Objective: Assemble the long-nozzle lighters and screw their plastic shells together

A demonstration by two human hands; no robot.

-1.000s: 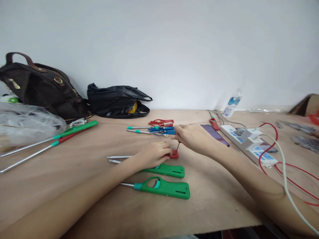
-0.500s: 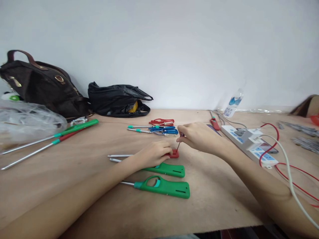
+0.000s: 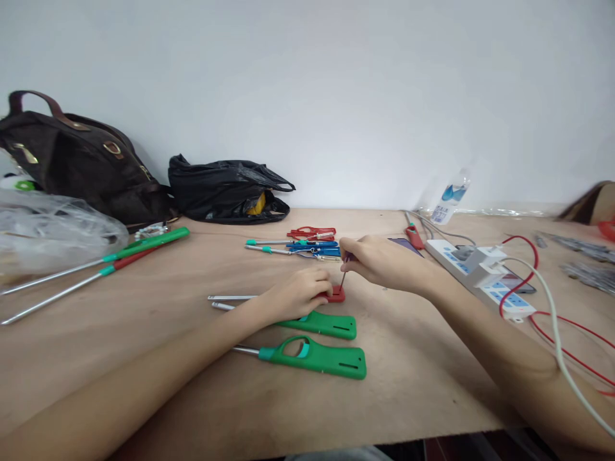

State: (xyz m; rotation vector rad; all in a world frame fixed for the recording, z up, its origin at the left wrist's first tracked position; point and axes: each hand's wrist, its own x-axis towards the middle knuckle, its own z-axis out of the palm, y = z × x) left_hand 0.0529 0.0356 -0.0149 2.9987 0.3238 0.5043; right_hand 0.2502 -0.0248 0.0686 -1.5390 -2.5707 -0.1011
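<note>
My left hand is closed on a red long-necked lighter lying on the table, covering most of its handle. Between the fingers of my right hand is a small screwdriver, its handle mostly hidden. The shaft points down, and its tip meets the end of the red handle. Just nearer to me lie two green lighters, one partly under my left forearm and another below it. Beyond my hands are blue lighter parts and red handle shells.
A white power strip with plugs and cables sits to the right. Behind it stands a water bottle. Along the wall are a black plastic bag and a dark handbag. More long lighters lie at left.
My right hand has shifted slightly left, with the screwdriver still on the red lighter. My left hand stays nearly where it was. The view has tilted a little.
</note>
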